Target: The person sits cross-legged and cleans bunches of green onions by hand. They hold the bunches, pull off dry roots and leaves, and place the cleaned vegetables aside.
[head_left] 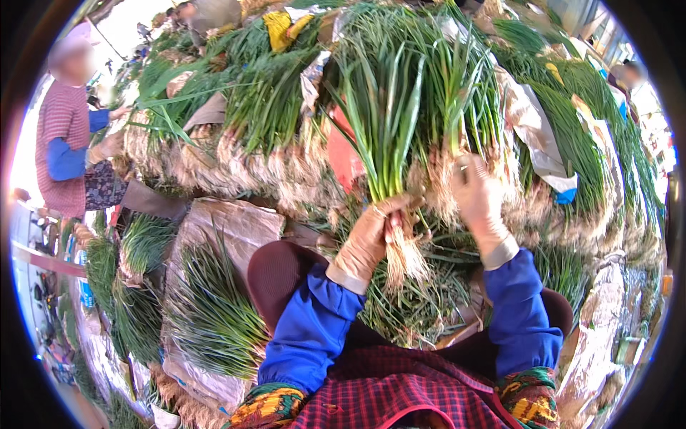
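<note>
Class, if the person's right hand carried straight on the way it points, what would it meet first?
The right hand would probably meet the green stalks piled just beyond it; depth is unclear, so it may be touching them now.

You have room between your blue sleeves (525, 307) above loose leaves (400, 314), depth uncertain; stacked green bunches (264, 107) block ahead.

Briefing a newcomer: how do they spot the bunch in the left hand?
Before the large heap of green onions is the gloved left hand. Its bunch spreads long leaves over the heap, with pale roots hanging below; unlike its neighbours, it is gripped in that hand.
</note>
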A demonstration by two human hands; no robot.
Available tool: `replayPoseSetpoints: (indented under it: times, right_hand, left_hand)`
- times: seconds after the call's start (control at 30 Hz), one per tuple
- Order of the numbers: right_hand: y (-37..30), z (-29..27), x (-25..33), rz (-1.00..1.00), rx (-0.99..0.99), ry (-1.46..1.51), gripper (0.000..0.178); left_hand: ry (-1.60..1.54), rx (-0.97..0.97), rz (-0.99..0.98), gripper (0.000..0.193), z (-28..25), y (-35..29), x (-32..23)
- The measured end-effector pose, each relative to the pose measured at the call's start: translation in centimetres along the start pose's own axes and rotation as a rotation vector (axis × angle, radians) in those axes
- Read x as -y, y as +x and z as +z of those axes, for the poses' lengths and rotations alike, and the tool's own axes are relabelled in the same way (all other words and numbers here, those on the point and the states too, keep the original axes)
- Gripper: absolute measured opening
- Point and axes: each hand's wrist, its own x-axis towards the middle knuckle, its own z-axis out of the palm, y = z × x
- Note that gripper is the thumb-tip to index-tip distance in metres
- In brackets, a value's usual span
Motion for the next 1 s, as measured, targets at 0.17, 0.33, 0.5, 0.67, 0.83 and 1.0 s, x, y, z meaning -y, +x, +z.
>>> replayPoseSetpoints:
  times: [0.17, 0.33, 0.5, 0.67, 0.83, 1.0]
  right_hand:
    - [-5.5, -0.7, 4.2, -0.062, 0.303, 0.194, 0.019]
    - [-3.3, -1.5, -0.2, 0.614, 0.162, 0.606, 0.028]
    - [-1.3, -0.3, 2.8, 0.905, 0.396, 1.352, 0.033]
    - [-0.1, 2.4, 5.1, 0.860, 0.488, 1.317, 0.032]
    - [-0.3, 1.0, 4.8, 0.842, 0.387, 1.615, 0.029]
    - [-1.8, 0.5, 5.8, 0.784, 0.578, 1.516, 0.017]
  left_hand:
    - [0.008, -0.150, 0.006, 0.020, 0.5, -0.4, 0.2]
    - [-0.102, 0.035, 0.003, 0.026, 0.0, -0.1, 0.9]
    - [-0.238, 0.148, -0.053, 0.017, -0.3, -0.2, 0.9]
    - [-0.101, 0.025, 0.010, 0.017, -0.2, -1.0, 0.9]
    - [-0.232, 0.064, -0.021, 0.024, 0.9, -2.4, -0.2]
    - [-0.208, -0.017, -0.006, 0.021, 1.6, -2.1, -0.6]
